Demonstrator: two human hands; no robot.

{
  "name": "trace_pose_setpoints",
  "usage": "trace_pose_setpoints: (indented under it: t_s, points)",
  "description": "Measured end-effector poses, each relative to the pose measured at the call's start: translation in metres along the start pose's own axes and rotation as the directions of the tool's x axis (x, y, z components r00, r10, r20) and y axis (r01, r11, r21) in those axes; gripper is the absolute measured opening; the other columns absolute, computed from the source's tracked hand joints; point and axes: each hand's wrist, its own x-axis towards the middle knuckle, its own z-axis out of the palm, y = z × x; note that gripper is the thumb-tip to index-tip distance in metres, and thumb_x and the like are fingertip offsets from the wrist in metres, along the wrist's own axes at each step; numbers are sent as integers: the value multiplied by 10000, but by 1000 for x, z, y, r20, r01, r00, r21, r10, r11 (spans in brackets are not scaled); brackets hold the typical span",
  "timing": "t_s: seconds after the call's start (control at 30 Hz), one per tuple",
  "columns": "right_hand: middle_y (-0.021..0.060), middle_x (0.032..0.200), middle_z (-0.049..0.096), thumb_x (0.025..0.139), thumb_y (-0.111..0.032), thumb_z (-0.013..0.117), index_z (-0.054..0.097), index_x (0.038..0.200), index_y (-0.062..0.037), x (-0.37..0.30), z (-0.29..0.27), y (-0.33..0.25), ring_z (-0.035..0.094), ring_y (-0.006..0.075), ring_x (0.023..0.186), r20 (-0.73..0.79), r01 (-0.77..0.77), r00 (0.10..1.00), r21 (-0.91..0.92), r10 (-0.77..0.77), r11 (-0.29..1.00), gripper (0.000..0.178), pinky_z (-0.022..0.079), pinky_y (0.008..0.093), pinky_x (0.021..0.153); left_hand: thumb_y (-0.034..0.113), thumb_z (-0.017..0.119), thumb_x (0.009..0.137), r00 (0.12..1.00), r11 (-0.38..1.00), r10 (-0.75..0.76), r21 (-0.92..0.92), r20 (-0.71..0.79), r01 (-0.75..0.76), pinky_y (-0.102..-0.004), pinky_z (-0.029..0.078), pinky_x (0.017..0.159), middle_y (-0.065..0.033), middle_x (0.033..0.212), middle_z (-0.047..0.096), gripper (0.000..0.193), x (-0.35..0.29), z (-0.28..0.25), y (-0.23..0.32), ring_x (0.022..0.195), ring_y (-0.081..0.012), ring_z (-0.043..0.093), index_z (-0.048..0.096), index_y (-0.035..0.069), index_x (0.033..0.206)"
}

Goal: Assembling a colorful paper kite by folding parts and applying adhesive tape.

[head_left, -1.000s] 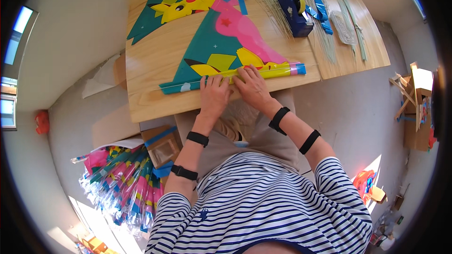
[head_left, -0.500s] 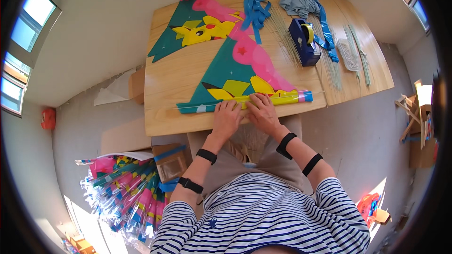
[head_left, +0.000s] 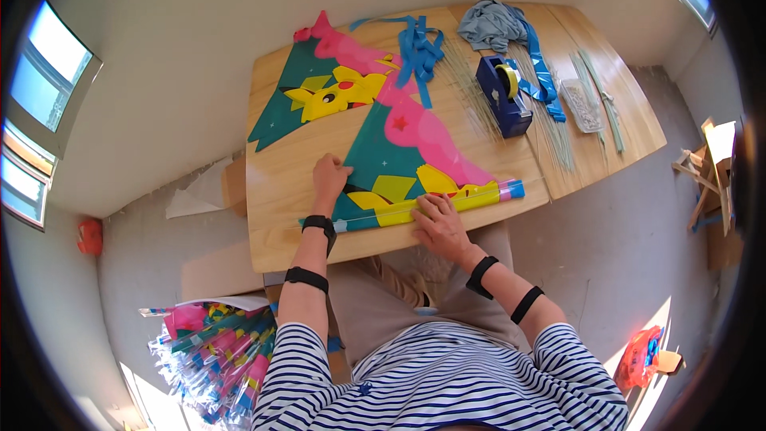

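Observation:
A triangular plastic kite (head_left: 371, 148) in green and pink, with a yellow cartoon figure, lies before me on the wooden table. Its near edge is rolled into a long tube (head_left: 391, 214), mostly yellow, with a blue and pink right end. My right hand (head_left: 440, 226) presses on the middle of this roll, its fingers bent over it. Farther left, my left hand (head_left: 328, 182) has its thumb and fingertips closed at the kite's slanted left edge. A second, similar kite (head_left: 299, 72) lies flat behind, partly overlapped by the first.
A blue tape dispenser (head_left: 504, 100), blue ribbons (head_left: 420, 52), a grey cloth (head_left: 491, 24), thin rods (head_left: 558, 140) and a clear plastic box (head_left: 582, 104) occupy the table's right and back. Many wrapped, rolled kites (head_left: 215, 359) stand bundled at lower left. A red bag (head_left: 637, 355) lies at lower right.
My left hand has left the roll and moved up and left to the kite's slanted edge. My right hand stays on the roll. The whole view has shifted slightly.

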Motion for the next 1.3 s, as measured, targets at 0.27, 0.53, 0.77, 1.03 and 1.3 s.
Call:
trace_pose_setpoints:
  t_s: [0.27,0.53,0.77,1.03,1.3]
  points:
    - [198,1446,570,874,-251,748,660,1249,-60,-3,-2,0,506,409,1354,-10,-16,1000,37,16,999,429,357,606,1181,130,913,686,992,1000,-23,3,123,22,-470,549,728,-167,837,727,284,17,6,0,858,-376,711,672,37,803]
    - [197,1453,567,872,-254,751,662,1250,-59,-3,-2,1,504,408,1357,1,-27,1000,30,27,999,434,353,605,1186,149,887,711,995,993,-47,109,85,38,-487,561,756,-153,900,740,293,14,7,19,899,-383,713,678,65,898]
    - [192,1455,565,864,-249,754,660,1248,-62,-3,-2,1,502,408,1359,1,-21,1000,37,21,999,438,348,606,1192,138,813,745,996,980,-68,191,59,56,-505,565,773,-174,932,738,212,18,15,18,944,-392,715,692,74,907]
    - [197,1453,561,857,-235,759,657,1246,-58,-5,-2,2,498,414,1356,-9,-25,1000,46,26,999,439,343,611,1193,139,878,694,997,996,-21,-87,80,28,-448,548,706,-174,852,716,278,22,8,1,842,-344,709,675,41,857]
    - [201,1452,558,849,-228,759,658,1241,-48,-2,-5,-2,497,411,1353,7,-18,1000,45,18,999,443,338,607,1197,110,901,660,982,991,2,-135,191,25,-417,512,617,-161,691,668,280,25,5,-31,663,-292,667,647,3,707]
